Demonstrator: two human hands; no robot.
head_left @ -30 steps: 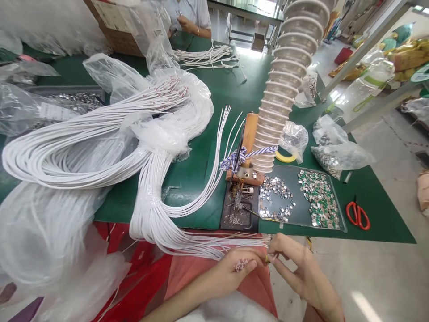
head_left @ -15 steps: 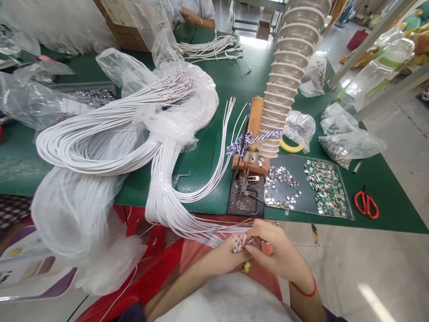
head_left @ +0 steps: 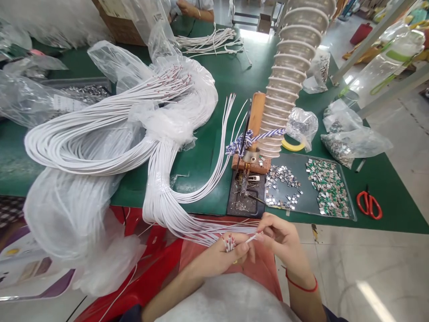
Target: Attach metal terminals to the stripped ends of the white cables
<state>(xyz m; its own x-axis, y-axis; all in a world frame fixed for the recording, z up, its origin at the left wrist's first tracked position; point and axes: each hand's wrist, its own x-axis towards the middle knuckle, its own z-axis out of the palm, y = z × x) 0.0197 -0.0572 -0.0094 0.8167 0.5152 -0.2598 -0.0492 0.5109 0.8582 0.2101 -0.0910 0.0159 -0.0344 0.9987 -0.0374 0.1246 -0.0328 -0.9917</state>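
My left hand (head_left: 223, 257) is closed around a small bunch of white cables, whose red-tipped ends (head_left: 229, 243) stick up beside the thumb. Between both hands runs a single white cable end (head_left: 252, 238), and the fingers of my right hand (head_left: 281, 239) pinch its tip. The bunch belongs to a long bundle of white cables (head_left: 164, 188) that hangs over the table edge towards my lap. Straight ahead, a soldering iron with a wooden handle (head_left: 257, 114) stands tip-down over a black tray (head_left: 246, 203), tied with blue-and-white cord (head_left: 243, 142).
A clear ribbed hose (head_left: 291, 67) hangs behind the iron. To the right lie a sheet with small metal connectors (head_left: 330, 190), red-handled scissors (head_left: 368, 205), yellow tape (head_left: 292, 145) and plastic bags of parts (head_left: 345, 150). More coiled cables (head_left: 67, 147) are at left. Another person's hand (head_left: 187, 8) shows across the table.
My right hand has moved slightly right, away from the left, drawing one cable end out between them. The bunch in my left hand has shifted a little to the left.
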